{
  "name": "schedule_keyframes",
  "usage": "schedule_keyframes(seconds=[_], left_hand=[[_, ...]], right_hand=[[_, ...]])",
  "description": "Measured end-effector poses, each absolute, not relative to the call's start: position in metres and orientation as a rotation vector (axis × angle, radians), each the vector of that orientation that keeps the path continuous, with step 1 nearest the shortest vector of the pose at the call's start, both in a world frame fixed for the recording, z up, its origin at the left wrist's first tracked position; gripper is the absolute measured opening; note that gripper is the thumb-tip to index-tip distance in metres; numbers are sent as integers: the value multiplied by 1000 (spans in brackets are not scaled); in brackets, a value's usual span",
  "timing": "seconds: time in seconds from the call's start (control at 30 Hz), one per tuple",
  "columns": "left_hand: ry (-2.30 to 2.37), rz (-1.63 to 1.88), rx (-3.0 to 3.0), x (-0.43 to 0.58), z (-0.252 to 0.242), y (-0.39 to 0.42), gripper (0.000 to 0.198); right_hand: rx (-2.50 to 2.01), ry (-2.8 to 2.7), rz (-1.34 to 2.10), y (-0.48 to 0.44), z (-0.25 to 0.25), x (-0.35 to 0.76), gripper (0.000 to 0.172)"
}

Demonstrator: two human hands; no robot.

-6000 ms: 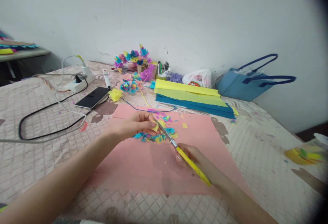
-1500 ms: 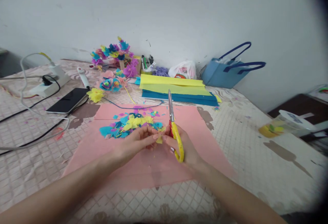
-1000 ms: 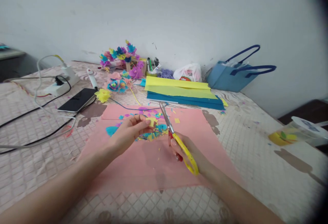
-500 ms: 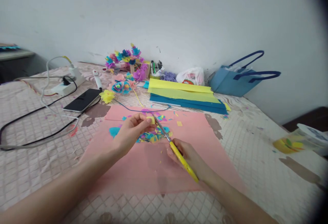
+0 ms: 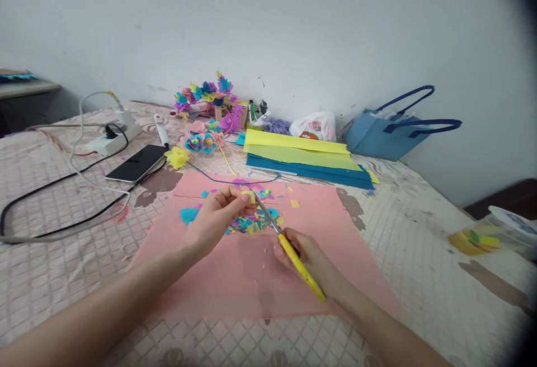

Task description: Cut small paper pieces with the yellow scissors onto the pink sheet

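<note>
My left hand (image 5: 218, 216) pinches a small yellow paper piece (image 5: 250, 196) above a pile of coloured paper scraps (image 5: 251, 222). My right hand (image 5: 312, 260) grips yellow-handled scissors (image 5: 293, 258), and their blades reach up to the yellow piece. Both hands work over a large pink paper sheet (image 5: 260, 277) spread on the patterned bed cover (image 5: 46, 266).
Stacked yellow and blue paper sheets (image 5: 306, 157) lie behind the pink sheet. Paper flowers (image 5: 207, 98) stand by the wall. A phone (image 5: 136, 163), power strip (image 5: 111, 137) and cables (image 5: 62, 210) lie at left. A blue bag (image 5: 390, 132) is at right, and a clear container (image 5: 490, 233) at far right.
The scissors swung from upright down toward the yellow piece in my left hand, and my left hand lifted away from the right. In the last half second little has moved.
</note>
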State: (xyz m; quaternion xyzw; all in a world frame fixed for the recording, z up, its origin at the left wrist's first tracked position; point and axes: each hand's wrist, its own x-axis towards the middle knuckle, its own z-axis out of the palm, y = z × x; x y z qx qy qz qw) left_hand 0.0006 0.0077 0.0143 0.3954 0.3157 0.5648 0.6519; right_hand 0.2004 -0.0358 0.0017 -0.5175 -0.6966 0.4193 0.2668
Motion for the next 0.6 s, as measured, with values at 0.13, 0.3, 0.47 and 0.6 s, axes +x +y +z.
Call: schedule_keyframes(seconds=[0.13, 0.3, 0.47, 0.6], left_hand=[[717, 1284, 909, 1, 12, 8, 19], [720, 1287, 905, 1, 12, 9, 19], [702, 1289, 898, 1, 14, 8, 20], [698, 1277, 896, 1, 16, 8, 21]], right_hand=[[-1411, -1873, 1131, -36, 2, 200, 24], [-1393, -1863, 1162, -36, 2, 200, 20], [-1415, -1865, 1145, -36, 2, 201, 22], [-1415, -1863, 1148, -36, 3, 200, 23]])
